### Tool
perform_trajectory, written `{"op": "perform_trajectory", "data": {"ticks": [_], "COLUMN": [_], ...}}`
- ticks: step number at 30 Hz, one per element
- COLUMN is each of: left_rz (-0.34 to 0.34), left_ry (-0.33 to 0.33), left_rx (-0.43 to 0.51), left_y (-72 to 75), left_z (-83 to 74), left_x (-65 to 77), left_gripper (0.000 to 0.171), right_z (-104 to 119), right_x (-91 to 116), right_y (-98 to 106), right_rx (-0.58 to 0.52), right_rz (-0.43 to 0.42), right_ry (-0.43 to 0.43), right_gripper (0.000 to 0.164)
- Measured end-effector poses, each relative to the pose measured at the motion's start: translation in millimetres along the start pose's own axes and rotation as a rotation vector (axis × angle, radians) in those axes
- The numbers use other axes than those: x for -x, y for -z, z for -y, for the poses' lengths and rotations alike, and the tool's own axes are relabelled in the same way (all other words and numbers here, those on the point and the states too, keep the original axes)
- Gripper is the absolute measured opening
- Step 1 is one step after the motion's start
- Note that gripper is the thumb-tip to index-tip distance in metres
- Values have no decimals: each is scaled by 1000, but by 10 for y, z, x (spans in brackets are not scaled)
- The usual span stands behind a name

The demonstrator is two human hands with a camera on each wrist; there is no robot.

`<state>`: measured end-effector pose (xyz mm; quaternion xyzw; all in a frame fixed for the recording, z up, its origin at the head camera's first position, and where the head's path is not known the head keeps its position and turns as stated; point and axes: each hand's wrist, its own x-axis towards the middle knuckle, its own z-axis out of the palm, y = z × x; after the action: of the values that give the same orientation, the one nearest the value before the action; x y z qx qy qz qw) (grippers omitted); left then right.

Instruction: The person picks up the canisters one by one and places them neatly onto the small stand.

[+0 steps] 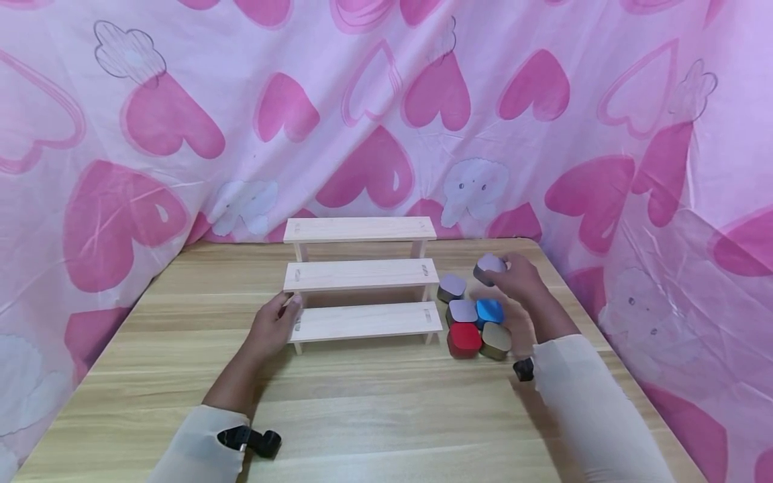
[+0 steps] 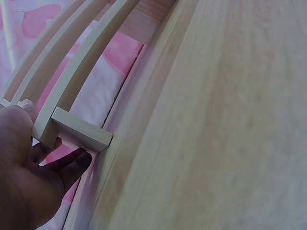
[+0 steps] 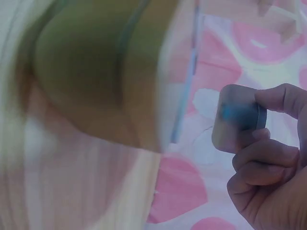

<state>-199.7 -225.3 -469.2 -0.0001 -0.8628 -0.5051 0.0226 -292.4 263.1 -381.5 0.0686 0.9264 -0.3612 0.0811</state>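
Note:
A three-step pale wooden stand (image 1: 362, 275) rises towards the back of the table. My left hand (image 1: 274, 322) grips the left end of its lowest board (image 2: 72, 81), thumb above and fingers beneath, near the short leg (image 2: 81, 129). To the right, my right hand (image 1: 522, 278) pinches a small rounded-square tin (image 1: 490, 263) with a lilac lid, held above the table between thumb and fingers; the right wrist view shows this tin (image 3: 237, 120) from its underside. Below that hand stand two lilac tins (image 1: 462, 311), a blue tin (image 1: 490, 311), a red tin (image 1: 464, 340) and a gold tin (image 1: 496, 341).
The wood-grain table (image 1: 374, 409) carries the stand and the tins. A pink heart-patterned cloth (image 1: 362, 168) hangs behind and along both sides. In the right wrist view, a gold-brown tin (image 3: 86, 67) looms close and blurred.

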Motion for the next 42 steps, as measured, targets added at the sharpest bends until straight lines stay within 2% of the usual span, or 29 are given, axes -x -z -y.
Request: {"op": "perform_trajectory", "data": {"ticks": [5, 12, 17, 20, 27, 31, 38, 42], "left_rz": [-3, -11, -23, -22, 4, 1, -25, -35], "left_ry": [1, -22, -32, -28, -2, -7, -11, -14], "left_rx": [1, 6, -1, -4, 11, 18, 24, 14], "left_y": [0, 1, 2, 4, 7, -11, -27, -12], "left_z": [2, 7, -4, -10, -20, -11, 13, 5], "left_x": [0, -9, -5, 3, 27, 24, 14, 14], "left_gripper": [56, 56, 54, 54, 61, 58, 51, 50], "right_z": [104, 390, 626, 775, 1105, 1276, 1543, 1716], "right_x": [52, 168, 260, 291, 292, 274, 193, 155], "right_y": [48, 97, 108, 90, -27, -104, -221, -299], "right_rx": [-66, -176, -213, -199, -167, -167, -211, -267], "right_rz": [-18, -63, -103, -103, -30, 25, 110, 152], "right_ry": [60, 107, 208, 261, 302, 355, 452, 462], "right_gripper": [80, 75, 71, 71, 74, 70, 65, 63]}}
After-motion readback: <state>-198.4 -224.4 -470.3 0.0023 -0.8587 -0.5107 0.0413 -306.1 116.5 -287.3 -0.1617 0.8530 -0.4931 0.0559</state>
